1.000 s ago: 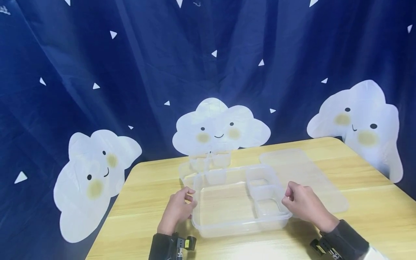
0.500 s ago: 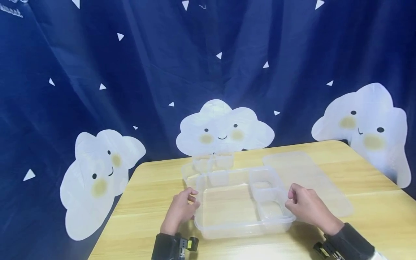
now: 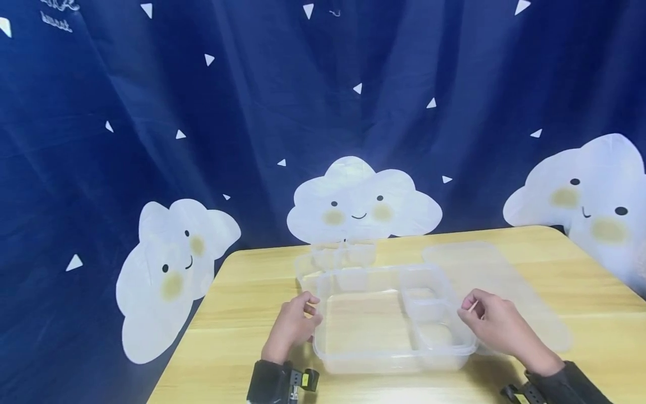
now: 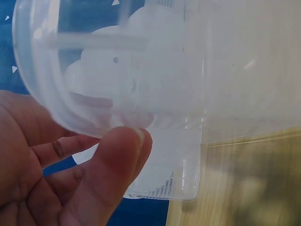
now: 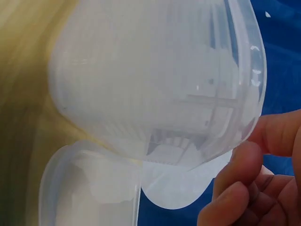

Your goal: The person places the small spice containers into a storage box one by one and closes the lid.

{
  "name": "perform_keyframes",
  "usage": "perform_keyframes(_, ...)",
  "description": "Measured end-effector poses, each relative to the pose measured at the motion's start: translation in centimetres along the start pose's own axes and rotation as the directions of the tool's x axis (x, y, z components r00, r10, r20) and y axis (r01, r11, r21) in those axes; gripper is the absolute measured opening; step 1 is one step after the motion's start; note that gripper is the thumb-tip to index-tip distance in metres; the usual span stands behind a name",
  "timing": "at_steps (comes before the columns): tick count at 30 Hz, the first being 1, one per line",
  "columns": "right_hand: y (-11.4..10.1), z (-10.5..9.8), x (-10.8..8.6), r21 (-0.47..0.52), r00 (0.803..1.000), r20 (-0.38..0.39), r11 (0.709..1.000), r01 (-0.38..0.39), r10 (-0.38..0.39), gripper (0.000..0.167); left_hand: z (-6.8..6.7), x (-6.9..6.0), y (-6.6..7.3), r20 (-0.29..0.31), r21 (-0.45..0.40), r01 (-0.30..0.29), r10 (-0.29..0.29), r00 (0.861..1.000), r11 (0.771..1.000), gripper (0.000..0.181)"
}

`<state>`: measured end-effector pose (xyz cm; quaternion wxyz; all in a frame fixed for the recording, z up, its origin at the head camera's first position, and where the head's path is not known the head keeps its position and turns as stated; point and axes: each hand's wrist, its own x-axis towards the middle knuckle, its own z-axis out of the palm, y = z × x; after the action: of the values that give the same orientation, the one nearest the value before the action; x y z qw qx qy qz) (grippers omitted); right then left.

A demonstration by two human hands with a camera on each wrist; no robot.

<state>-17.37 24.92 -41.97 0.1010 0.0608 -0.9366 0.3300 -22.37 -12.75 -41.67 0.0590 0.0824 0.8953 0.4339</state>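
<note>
A clear plastic divided food box (image 3: 383,362) sits in front of me, with one large compartment at its left and two small ones at its right. My left hand (image 3: 292,322) pinches its left edge; the thumb (image 4: 117,157) shows against the wall, and a fingertip behind shows faintly through the plastic. Opposite, my right hand (image 3: 497,325) holds the rim at the right edge with thumb and forefinger bent. The remaining fingers (image 5: 225,207) curl beside the box's wall. Whether the base touches the table cannot be made out.
Behind the box at the left stands another clear piece with small compartments (image 3: 325,259). A flat translucent lid (image 3: 484,264) lies at the right on the wooden table (image 3: 252,303). A blue curtain (image 3: 262,84) with clouds hangs behind the table.
The head view has turned left, so everything sits further right in it. My right thumb and forefinger now show a small gap between them. The box and both hands keep their places together.
</note>
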Motion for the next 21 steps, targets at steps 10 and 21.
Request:
perform_keyframes(10,-0.1,0.0,1.3,0.16,0.996,0.002,0.983,-0.091,0.092,0.012,0.1,-0.3,-0.5,-0.001,-0.016,0.01,-0.011,1.0,1.0,0.033)
perform_keyframes(21,0.4,-1.5,3.0,0.443,0.975,0.041,0.871,-0.213,0.218,0.036,0.3,0.1,-0.4,0.001,-0.034,0.0,0.0,1.0,0.999,0.032)
